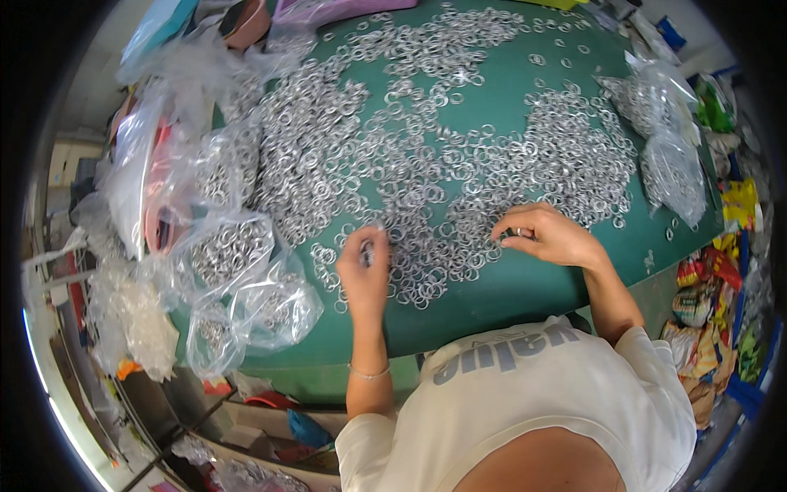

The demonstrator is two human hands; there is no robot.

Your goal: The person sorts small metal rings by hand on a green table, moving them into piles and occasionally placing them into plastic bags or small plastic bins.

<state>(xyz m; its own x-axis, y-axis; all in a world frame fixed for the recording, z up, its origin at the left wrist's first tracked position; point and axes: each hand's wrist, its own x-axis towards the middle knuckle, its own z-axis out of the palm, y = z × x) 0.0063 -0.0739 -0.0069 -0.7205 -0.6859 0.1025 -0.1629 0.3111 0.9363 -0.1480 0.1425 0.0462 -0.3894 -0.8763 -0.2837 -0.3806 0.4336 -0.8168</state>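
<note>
Many small silver-coloured metal rings (424,190) lie in loose heaps on a green tabletop (492,301). At the near left edge of the middle heap is my left hand (364,261), blurred, with its fingers curled. Grey ring shapes show between its thumb and fingers; whether they are held or lie behind cannot be told. My right hand (547,234) reaches in from the right, thumb and forefinger bent at the heap's near edge. It wears a finger ring, and its fingertips hide whatever they may touch.
Clear plastic bags of rings stand at the left (230,249) and right (673,169). A pink container (246,24) and a purple tray (344,9) sit at the far left. Below the table's near edge is an open drawer (258,436). Colourful packages (707,295) fill the right side.
</note>
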